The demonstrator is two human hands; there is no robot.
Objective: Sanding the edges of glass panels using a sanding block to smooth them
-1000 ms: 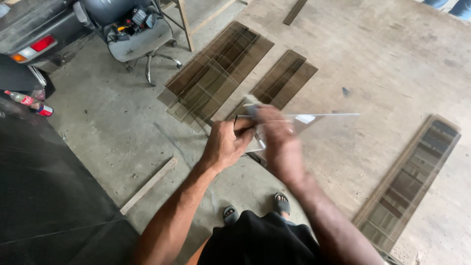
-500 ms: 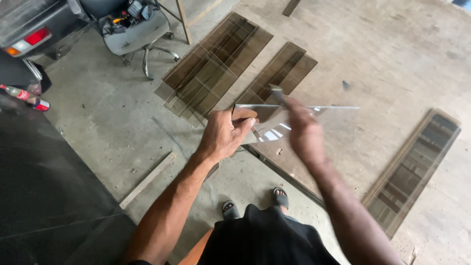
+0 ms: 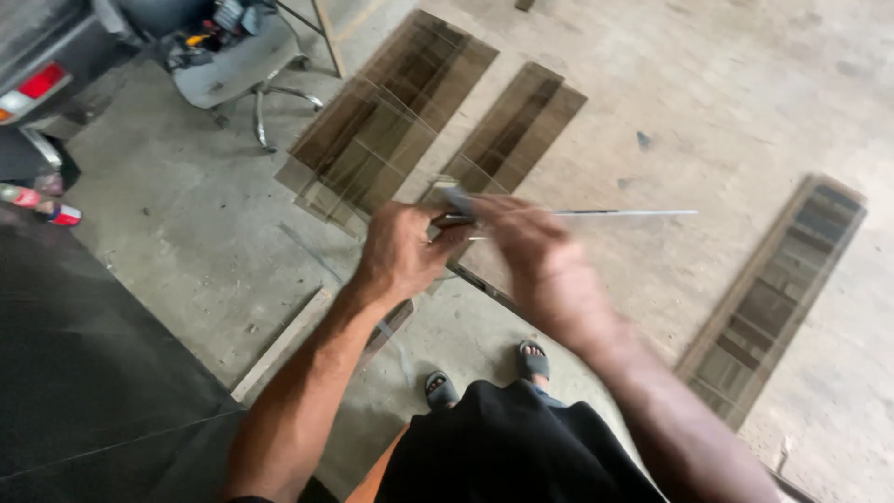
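Nearest: 2 sandalled feet point(image 3: 484, 373) on the concrete floor point(image 3: 186, 233), just below the hands

L hand point(image 3: 396, 256) has its grip closed on the near/left end of a clear glass strip point(image 3: 615, 213), held edge-on at about chest height. R hand point(image 3: 531, 256) is blurred w/ motion, just right of the L, touching or nearly so; fingers look curled over the same end, but can't tell if that grip is really clamped or just sliding along the edge

Key relation: strip's long axis runs roughly level, left to right, out from the grip. Nearly all its length lies right of both hands, unsupported. L hand sits at the very end, R a bit further along

Count: 1 strip in hand. On the floor beyond the grip, 2 stacks of brownish tinted panes point(image 3: 391, 121), point(image 3: 517, 130); far right, 1 long slatted frame point(image 3: 773, 298). Far left, 1 swivel chair point(image 3: 242, 65)
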